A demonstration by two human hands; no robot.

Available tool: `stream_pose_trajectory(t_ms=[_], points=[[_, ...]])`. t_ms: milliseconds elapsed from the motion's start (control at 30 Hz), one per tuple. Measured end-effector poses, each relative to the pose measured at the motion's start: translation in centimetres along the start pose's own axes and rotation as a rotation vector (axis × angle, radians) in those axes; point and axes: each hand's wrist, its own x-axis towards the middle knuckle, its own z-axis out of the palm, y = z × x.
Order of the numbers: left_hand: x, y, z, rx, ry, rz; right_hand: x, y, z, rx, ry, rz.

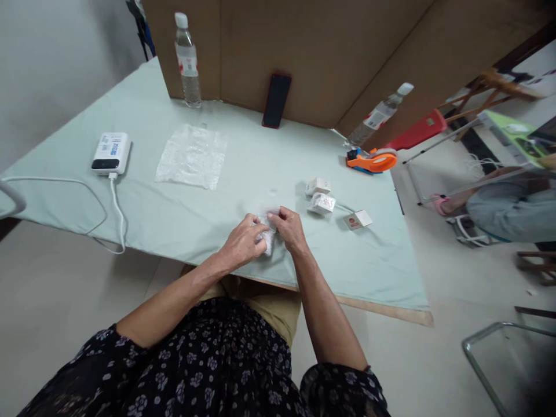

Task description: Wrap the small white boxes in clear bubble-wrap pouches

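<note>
Near the table's front edge lies a small bundle of clear bubble wrap [269, 243], its contents hidden by the wrap. My left hand [244, 242] is closed on the bundle's left side, fingers bent over it. From the right, my right hand [290, 229] pinches the upper end of the wrap between thumb and fingers. The wrap's far end is blurred. A flat sheet of bubble wrap [191, 155] rests farther back on the left. To the right of my hands sit small white boxes [321, 203], at least one in clear wrap, with another box [358, 219] beside them.
An orange tape dispenser [377, 161] stands at the table's right edge. A phone [277, 100] and a water bottle [188, 66] stand before a cardboard screen [304, 52]; another bottle [377, 116] is at right. A white power bank [112, 152] trails a cable. A person's leg [508, 208] shows beyond.
</note>
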Motion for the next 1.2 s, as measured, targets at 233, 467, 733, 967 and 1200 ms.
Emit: stream_pose_trajectory(t_ms=[233, 467, 733, 967, 1200], points=[[-0.5, -0.3, 0.6, -0.069, 0.152, -0.017, -2.9, -0.7, 0.9, 0.285, -0.012, -0.016], [-0.5, -0.4, 0.3, 0.02, 0.244, -0.006, -5.0, -0.6, -1.1, 0.078, -0.137, -0.267], [0.0, -1.3, -0.6, -0.039, 0.092, 0.047, -7.5, 0.0, -1.9, -0.298, -0.24, -0.483], [0.6, -1.9, -1.8, -0.268, -0.009, -0.036, -6.7, -0.1, -0.1, -0.225, -0.029, -0.355], [-0.8, -3.2, -1.4, -0.513, -0.159, 0.008, -6.9, 0.2, 0.8, -0.033, -0.004, -0.084]])
